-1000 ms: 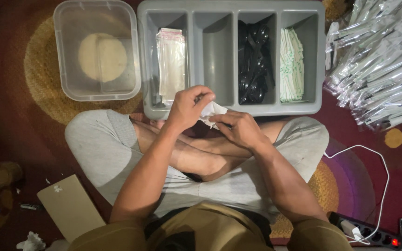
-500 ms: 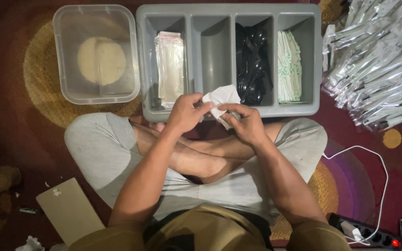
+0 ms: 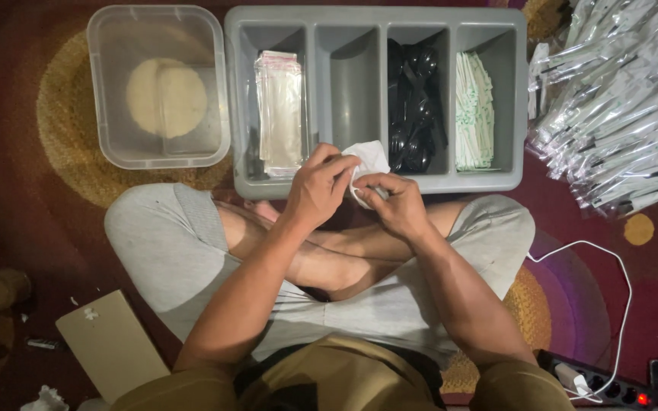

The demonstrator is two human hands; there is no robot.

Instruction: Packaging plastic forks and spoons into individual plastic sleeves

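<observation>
Two bare hands are seen low in the middle of the view, above crossed legs in grey shorts. A white paper napkin (image 3: 365, 161) is pinched between them: the left hand (image 3: 320, 189) is closed on its left edge with thumb and fingers pressed together, and the right hand (image 3: 396, 204) is curled round its lower right part. The napkin is soft and creased, and it is held just over the near rim of a grey plastic tray (image 3: 375, 183), in front of the second compartment from the left.

The tray is rectangular, matte and divided into four long compartments. Clear glossy sleeves (image 3: 280, 113) are stacked in the leftmost one; the second is seen bare grey; shiny black plastic cutlery (image 3: 414, 106) is heaped in the third; folded white napkins with green print (image 3: 474, 113) are stacked in the rightmost. The view into the near ends of the middle compartments is partly blocked by the hands and the napkin.

A clear lidded plastic box (image 3: 158, 84) with rounded corners is set just beside the tray's left edge, on a dark red patterned rug (image 3: 39, 228). A heap of sealed crinkly packets (image 3: 618, 106) is piled at the tray's right edge. A white cable (image 3: 618, 304) is looped on the rug at the lower right, towards a power strip (image 3: 595, 380). A flat piece of brown card (image 3: 112, 342) lies at the lower left.
</observation>
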